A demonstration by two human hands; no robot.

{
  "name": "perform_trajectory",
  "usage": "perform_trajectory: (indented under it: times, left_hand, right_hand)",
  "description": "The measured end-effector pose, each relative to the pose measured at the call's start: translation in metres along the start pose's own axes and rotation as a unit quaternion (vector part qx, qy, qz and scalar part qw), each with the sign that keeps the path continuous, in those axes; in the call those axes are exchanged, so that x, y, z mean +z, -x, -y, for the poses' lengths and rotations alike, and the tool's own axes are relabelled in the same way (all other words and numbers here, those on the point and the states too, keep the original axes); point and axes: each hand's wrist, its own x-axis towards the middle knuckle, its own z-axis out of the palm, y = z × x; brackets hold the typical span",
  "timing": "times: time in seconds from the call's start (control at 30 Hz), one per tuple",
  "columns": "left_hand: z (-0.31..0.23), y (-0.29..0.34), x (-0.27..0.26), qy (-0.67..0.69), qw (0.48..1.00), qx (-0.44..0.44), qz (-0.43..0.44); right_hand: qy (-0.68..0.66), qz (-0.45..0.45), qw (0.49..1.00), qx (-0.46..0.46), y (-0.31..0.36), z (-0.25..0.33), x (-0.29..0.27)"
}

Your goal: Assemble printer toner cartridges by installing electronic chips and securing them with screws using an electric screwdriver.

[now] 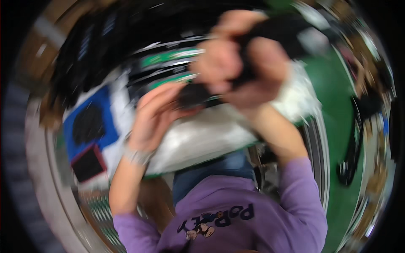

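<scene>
Both my hands are raised over the white plastic-covered work surface. The fingers of my left hand (154, 111) curl round a dark, rounded black end piece (193, 96); its kind is unclear. To the right and farther off, my right hand (265, 76) is smeared by motion, its fingers bent round a black object (247, 44). A larger dark shape (287, 33) extends past that hand to the upper right. Whether these black parts belong to one long thing, I cannot tell. Behind the hands lie black packs with green strips (162, 59).
White plastic wrapping (202, 135) covers the near edge. At the left, a blue sheet (112, 126) bears a black bundle (87, 123), and a red-edged black pad (88, 162) lies nearer. Dark bagged goods (97, 42) are piled far left. On the green floor (337, 189), a long black object (352, 147) stretches along the right.
</scene>
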Motion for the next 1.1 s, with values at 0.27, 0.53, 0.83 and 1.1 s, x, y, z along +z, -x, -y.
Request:
perform_trajectory:
  times: [0.27, 0.53, 0.83, 1.1]
  left_hand:
    - [-0.006, 0.007, -0.034, -0.209, 0.976, 0.042, -0.044]
    - [0.002, 0.004, 0.012, -0.157, 0.984, 0.024, -0.08]
    - [0.009, -0.004, -0.026, -0.204, 0.975, 0.063, -0.055]
    - [0.006, 0.007, -0.011, -0.251, 0.963, 0.101, -0.017]
  right_hand:
    - [-0.171, -0.224, 0.957, -0.069, -0.02, 0.013, 0.003]
    - [-0.149, -0.216, 0.959, -0.109, -0.02, 0.022, -0.009]
    - [-0.124, -0.219, 0.963, -0.091, -0.017, 0.029, -0.001]
    - [-0.183, -0.238, 0.954, -0.028, -0.015, 0.02, -0.002]
